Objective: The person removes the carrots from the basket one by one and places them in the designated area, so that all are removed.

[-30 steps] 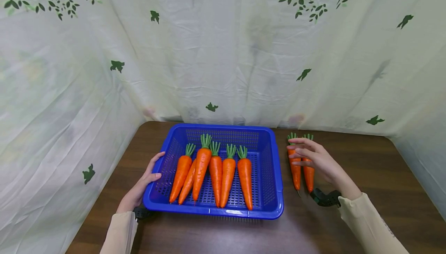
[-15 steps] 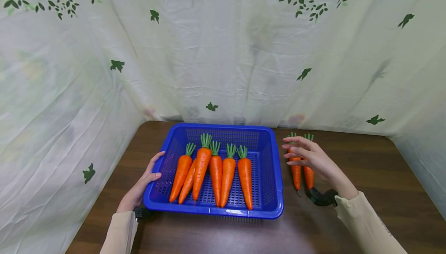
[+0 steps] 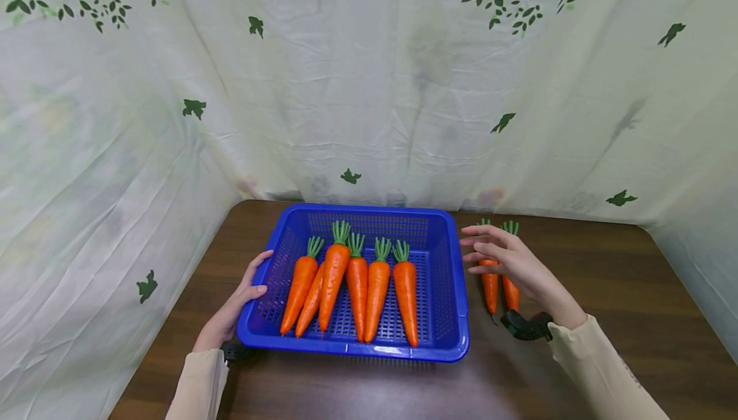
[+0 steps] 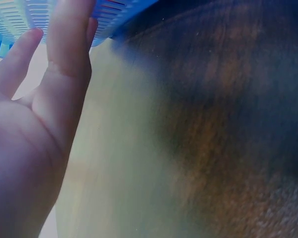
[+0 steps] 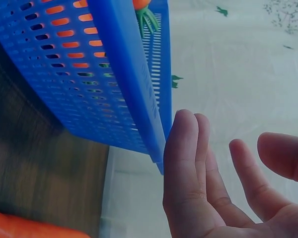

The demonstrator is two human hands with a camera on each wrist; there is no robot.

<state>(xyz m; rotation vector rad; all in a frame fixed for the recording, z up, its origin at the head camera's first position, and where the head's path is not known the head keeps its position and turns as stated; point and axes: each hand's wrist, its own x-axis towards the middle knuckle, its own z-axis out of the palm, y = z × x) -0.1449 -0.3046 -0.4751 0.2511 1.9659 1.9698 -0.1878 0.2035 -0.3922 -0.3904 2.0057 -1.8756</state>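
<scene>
A blue plastic basket holds several orange carrots with green tops. At its left rim, my left hand grips the basket, thumb over the edge and other fingers along the outside wall, as the left wrist view also shows. My right hand hovers just off the basket's right side with fingers loosely spread and nothing in them. Beneath it, a carrot and a second carrot lie side by side on the table, their upper parts partly hidden by the fingers. The right wrist view shows those fingers close to the basket's rim.
The brown wooden table carries the basket. A pale curtain printed with leaves hangs behind and along both sides, near the table's back edge. Black camera straps are on the wrists.
My right hand has drifted left, from over the two loose carrots toward the basket's right rim, fingers still loose. The left hand, basket and carrots have stayed put.
</scene>
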